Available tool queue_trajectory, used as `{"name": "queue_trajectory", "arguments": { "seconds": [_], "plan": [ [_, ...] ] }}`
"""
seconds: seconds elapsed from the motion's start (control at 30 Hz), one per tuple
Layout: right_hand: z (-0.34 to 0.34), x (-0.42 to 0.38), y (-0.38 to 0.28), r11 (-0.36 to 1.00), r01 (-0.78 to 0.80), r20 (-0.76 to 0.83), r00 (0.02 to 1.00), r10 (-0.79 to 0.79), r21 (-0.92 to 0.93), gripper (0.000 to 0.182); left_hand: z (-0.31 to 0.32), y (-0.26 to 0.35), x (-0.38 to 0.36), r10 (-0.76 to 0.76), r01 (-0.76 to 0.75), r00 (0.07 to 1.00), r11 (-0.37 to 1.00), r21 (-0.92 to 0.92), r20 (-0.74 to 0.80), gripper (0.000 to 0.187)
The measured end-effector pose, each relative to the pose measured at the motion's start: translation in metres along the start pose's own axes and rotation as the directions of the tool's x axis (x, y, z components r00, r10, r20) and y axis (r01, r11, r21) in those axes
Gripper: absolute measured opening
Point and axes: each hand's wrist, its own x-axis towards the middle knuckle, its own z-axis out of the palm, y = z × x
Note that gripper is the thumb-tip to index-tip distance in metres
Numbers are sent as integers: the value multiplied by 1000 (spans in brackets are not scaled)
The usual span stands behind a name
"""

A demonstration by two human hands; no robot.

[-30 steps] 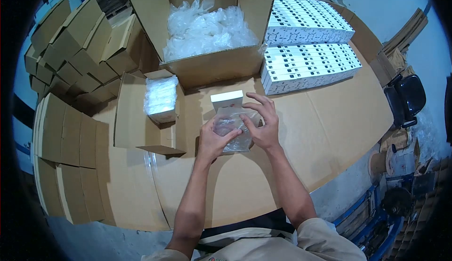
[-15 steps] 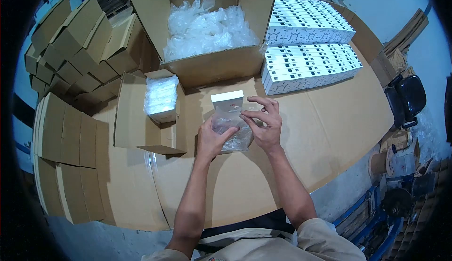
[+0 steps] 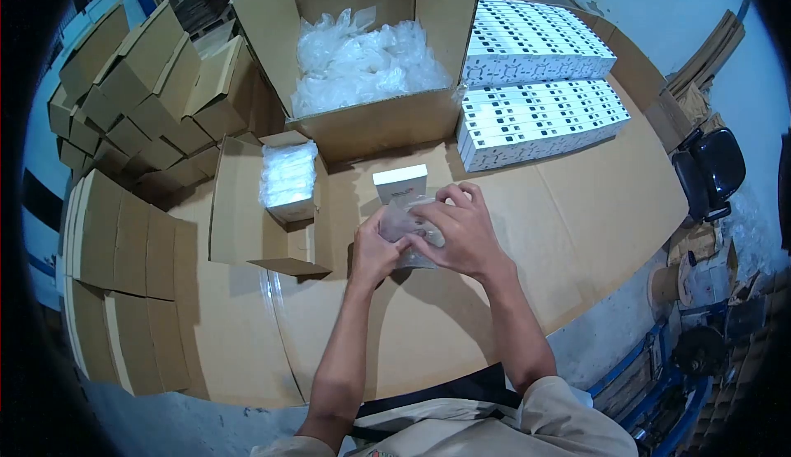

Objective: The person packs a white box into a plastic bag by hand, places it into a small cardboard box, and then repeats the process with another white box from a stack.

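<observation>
Between my two hands is a clear plastic bag (image 3: 401,220), crumpled and see-through. My left hand (image 3: 377,247) grips its left side, thumb pressed on the plastic. My right hand (image 3: 458,233) is closed on the bag's right side, with the fingers bent over it. Just beyond the bag stands a small white box (image 3: 400,183) with small print on its front; its lower part is hidden by the bag and my hands. To the left, an open cardboard carton (image 3: 239,210) holds several plastic-wrapped white boxes (image 3: 288,178) in a stack.
A large carton (image 3: 379,127) full of clear plastic bags (image 3: 367,61) stands at the back. Rows of white boxes (image 3: 544,119) are stacked at the back right. Open brown cartons (image 3: 140,94) and closed ones (image 3: 128,284) line the left. Cardboard (image 3: 568,234) covers the table.
My right hand has come down and left, from holding up the bag's edge to gripping the bag close to my left hand. The bag is now more bunched up.
</observation>
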Motion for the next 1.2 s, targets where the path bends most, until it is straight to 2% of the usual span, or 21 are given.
{"name": "queue_trajectory", "arguments": {
  "seconds": [0.1, 0.2, 0.3, 0.4, 0.47, 0.5, 0.57, 0.7, 0.8, 0.87, 0.9, 1.0, 1.03, 1.17, 1.2],
  "plan": [
    [-3, 13, 2, 981, -90, 217, 975, 51, 173, 26, -6, 23, -7, 21, -20, 999, 1000, -5, 42, 46],
    [-8, 23, 3, 959, -164, 326, 942, 82, 232, 23, -5, 13, -4, 57, -51, 996, 994, -95, 63, 50],
    [-10, 28, 0, 921, -81, 259, 966, -23, 381, 20, -8, 16, -4, 59, -49, 996, 988, -145, 67, 55],
    [-14, 32, -3, 925, -64, 303, 951, -56, 374, 17, -11, 21, -7, 88, -78, 993, 987, -137, 73, 60],
    [-12, 32, -5, 896, -151, 318, 948, 12, 417, 17, -10, 12, -4, 151, -142, 986, 981, -131, 69, 62],
    [-11, 33, -5, 878, -193, 327, 944, 44, 438, 17, -10, 16, -4, 136, -131, 989, 987, -97, 52, 61],
    [-5, 33, -2, 893, -152, 267, 963, 37, 424, 16, -9, 28, -6, 105, -105, 994, 994, -30, 18, 59],
    [8, 32, 6, 927, 6, 67, 997, -33, 374, 21, -11, 17, -4, -36, 39, 997, 999, -32, 75, 52],
    [10, 29, 15, 939, -45, -82, 994, 78, 341, 21, -10, 4, -3, -73, 76, 996, 995, -61, 51, 48],
    [16, 26, 26, 738, -147, -137, 941, 310, 658, 19, -10, 2, -1, -75, 81, 995, 990, -111, 60, 47],
    [21, 26, 33, 594, -163, -131, 898, 420, 788, 18, -10, 6, -1, -77, 85, 995, 986, -146, 55, 46],
    [37, 19, 59, 591, -169, -143, 884, 444, 789, 19, -10, 16, -2, -93, 100, 995, 972, -215, 41, 43],
    [40, 14, 66, 609, -237, -66, 899, 432, 757, 26, -11, 15, -1, -101, 107, 994, 970, -217, 40, 42],
    [55, 6, 78, 718, -245, -17, 941, 337, 652, 39, -12, 18, 0, -112, 122, 992, 955, -270, 53, 40],
    [59, 6, 77, 676, -274, 17, 933, 360, 684, 39, -13, 18, 0, -116, 124, 992, 960, -250, 49, 41]
  ]
}}
